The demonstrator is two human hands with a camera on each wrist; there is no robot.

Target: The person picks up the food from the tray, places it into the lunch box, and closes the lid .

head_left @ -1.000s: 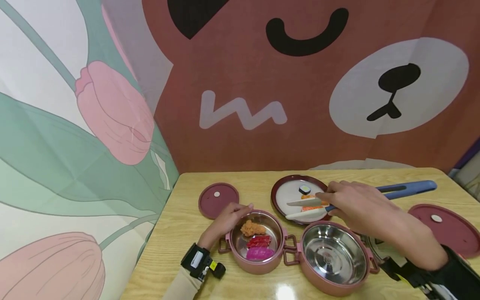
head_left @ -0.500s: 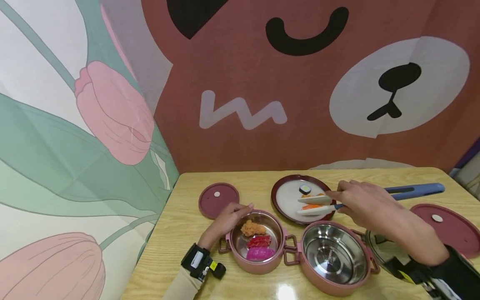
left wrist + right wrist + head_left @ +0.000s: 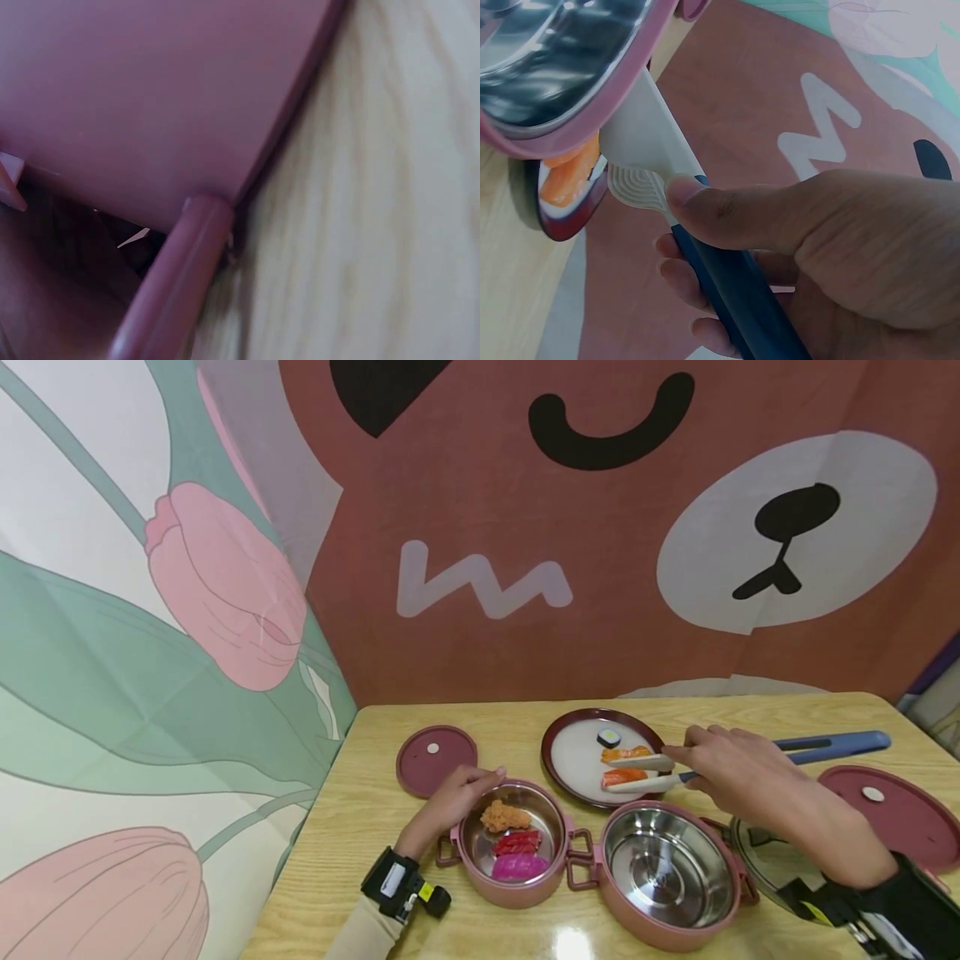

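1. Blue-handled tongs (image 3: pixel 724 270) are sitting in the person's right hand (image 3: pixel 738 777), their white ends reaching over the brown-rimmed plate (image 3: pixel 567 764).
2. The right forearm is slanting up and leftward from the lower right, the back of the hand facing up.
3. That hand is grasping the tongs: the thumb is pressing near the white blades while fingertips are curling round the handle's far side.
4. The blades are standing apart, with the nearer orange food piece (image 3: pixel 622 776) lying between them; contact is remaining unclear.
5. The left forearm is angling up from the lower left, and the left hand (image 3: pixel 457 797) is resting against the rim of the smaller pink pot (image 3: pixel 513 896).
6. Its thumb is lying along that rim; whether the other fingers are gripping, one cannot tell.
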